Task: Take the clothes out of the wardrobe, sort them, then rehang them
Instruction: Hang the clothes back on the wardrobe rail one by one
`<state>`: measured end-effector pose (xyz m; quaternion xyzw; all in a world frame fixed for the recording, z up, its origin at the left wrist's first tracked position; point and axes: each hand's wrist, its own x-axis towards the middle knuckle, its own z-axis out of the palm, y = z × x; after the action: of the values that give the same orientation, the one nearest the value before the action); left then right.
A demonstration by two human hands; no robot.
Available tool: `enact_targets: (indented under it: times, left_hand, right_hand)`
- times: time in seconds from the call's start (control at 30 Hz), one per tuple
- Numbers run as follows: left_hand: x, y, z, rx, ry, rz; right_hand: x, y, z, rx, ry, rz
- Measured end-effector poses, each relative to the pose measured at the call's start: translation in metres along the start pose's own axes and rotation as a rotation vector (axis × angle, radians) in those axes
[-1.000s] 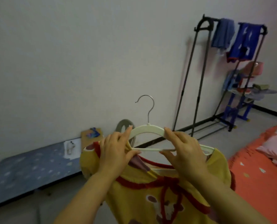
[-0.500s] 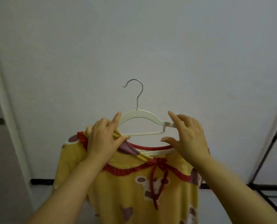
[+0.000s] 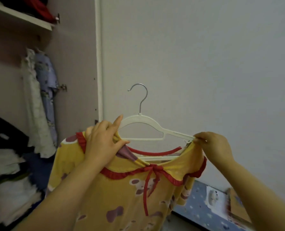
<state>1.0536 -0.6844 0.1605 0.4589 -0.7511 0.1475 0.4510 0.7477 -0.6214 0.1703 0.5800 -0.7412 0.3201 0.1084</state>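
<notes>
Rehang step, I reckon: left hand (image 3: 103,142) grips yellow top (image 3: 121,197) on hanger (image 3: 143,120), right hand (image 3: 211,145) pinches fabric at hanger's right tip. Next: seat shoulder, hook into wardrobe (image 3: 71,64).

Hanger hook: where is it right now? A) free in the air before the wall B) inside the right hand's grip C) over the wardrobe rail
A: the hook stands free against the bare wall, while the left hand and the right hand hold the yellow top at its shoulders.
</notes>
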Motion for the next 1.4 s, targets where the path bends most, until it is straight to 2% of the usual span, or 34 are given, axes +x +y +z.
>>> enact_targets:
  times: [0.13,0.27,0.37,0.43,0.6,0.73,0.83,0.9,1.07,1.27,1.4]
  left_hand:
    - [0.010,-0.032,-0.008,0.145,0.041,-0.054]
    - [0.013,-0.054,-0.023,0.210,0.066,-0.129]
    - [0.014,-0.065,-0.031,0.284,0.072,-0.124]
    - [0.015,-0.070,-0.031,0.341,0.046,-0.124]
    - [0.021,-0.100,-0.033,0.343,0.077,-0.236]
    - [0.030,-0.142,-0.033,0.370,0.141,-0.246]
    - [0.038,-0.182,-0.028,0.398,0.150,-0.248]
    - [0.042,-0.217,-0.028,0.440,0.179,-0.232]
    - [0.057,-0.307,-0.035,0.422,0.294,-0.258]
    - [0.088,-0.375,-0.019,0.431,0.228,-0.225]
    - [0.115,-0.424,-0.009,0.444,0.270,-0.258]
  right_hand:
    - [0.042,-0.028,0.025,0.212,-0.033,-0.116]
    - [0.072,-0.054,0.040,0.552,-0.089,-0.124]
    - [0.088,-0.084,0.055,0.649,-0.150,-0.202]
    - [0.094,-0.116,0.069,0.599,-0.181,-0.350]
    - [0.097,-0.172,0.112,0.566,-0.124,-0.600]
    - [0.106,-0.209,0.156,0.335,0.024,-0.836]
    - [0.122,-0.242,0.183,0.336,0.181,-0.881]
    - [0.139,-0.264,0.198,0.345,0.221,-0.893]
    - [0.178,-0.313,0.231,0.371,0.177,-0.849]
    - [0.214,-0.372,0.275,0.379,0.238,-0.913]
    - [0.249,-0.422,0.312,0.416,0.247,-0.951]
